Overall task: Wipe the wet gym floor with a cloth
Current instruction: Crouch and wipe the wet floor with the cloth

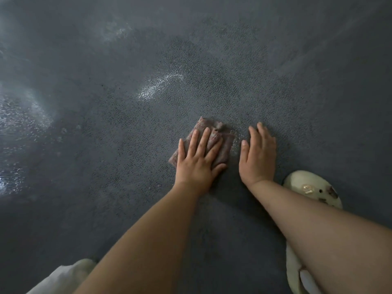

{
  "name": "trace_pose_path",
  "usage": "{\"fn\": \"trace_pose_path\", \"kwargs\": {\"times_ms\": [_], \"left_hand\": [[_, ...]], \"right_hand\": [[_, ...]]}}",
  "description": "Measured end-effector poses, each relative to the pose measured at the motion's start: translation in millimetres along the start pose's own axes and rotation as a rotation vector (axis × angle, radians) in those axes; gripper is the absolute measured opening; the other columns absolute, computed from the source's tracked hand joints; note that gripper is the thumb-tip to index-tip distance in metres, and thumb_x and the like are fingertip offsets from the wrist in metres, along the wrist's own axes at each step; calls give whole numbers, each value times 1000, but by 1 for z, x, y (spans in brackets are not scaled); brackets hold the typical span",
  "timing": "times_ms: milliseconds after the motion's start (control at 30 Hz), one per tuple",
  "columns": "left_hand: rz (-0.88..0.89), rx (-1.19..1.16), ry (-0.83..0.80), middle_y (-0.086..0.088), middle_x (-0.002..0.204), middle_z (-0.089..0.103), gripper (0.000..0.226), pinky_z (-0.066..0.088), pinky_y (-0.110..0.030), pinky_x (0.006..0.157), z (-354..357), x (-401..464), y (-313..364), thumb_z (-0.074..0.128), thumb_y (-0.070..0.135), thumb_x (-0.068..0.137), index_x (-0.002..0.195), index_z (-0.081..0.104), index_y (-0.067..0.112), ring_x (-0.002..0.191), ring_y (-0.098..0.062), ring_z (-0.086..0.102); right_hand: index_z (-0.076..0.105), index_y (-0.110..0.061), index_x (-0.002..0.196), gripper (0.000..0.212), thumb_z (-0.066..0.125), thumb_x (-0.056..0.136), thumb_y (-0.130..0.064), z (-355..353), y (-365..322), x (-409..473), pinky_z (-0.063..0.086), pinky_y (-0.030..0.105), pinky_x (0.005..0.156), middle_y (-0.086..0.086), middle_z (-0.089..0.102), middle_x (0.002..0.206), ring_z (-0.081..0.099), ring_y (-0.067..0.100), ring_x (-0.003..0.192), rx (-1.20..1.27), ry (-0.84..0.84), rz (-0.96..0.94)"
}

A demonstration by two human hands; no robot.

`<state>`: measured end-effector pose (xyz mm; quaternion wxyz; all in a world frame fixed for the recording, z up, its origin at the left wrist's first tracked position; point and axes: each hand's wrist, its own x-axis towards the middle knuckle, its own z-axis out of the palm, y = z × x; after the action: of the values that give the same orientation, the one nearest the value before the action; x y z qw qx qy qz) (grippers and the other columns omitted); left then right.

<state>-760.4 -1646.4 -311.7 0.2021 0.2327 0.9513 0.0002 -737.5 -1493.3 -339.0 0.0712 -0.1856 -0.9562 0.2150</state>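
Note:
A small reddish-brown cloth [220, 134] lies flat on the dark grey textured gym floor [212, 60]. My left hand [197, 158] presses down on the cloth with its fingers straight and spread, covering the cloth's lower left part. My right hand [258, 153] rests flat on the bare floor just right of the cloth, fingers straight, holding nothing. A small shiny wet patch [234, 143] shows between the cloth and my right hand.
Glossy wet streaks [159, 83] shine on the floor beyond the cloth, and broader wet glare [19, 115] spreads at the left. A pale green clog [314, 187] stands at the lower right under my forearm. White fabric [63, 279] shows at the bottom left.

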Motion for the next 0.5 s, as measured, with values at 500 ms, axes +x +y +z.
{"fn": "trace_pose_path", "kwargs": {"times_ms": [500], "left_hand": [[-887,-391,-53,-9,155,-23,68,-15,-58,109,20,-75,-21,17,61,93,148,-12,35,140,-33,-26]], "right_hand": [[50,2,132,55,29,93,-31,-2,0,-2,19,50,112,23,39,144,36,39,134,-6,-57,11]]}}
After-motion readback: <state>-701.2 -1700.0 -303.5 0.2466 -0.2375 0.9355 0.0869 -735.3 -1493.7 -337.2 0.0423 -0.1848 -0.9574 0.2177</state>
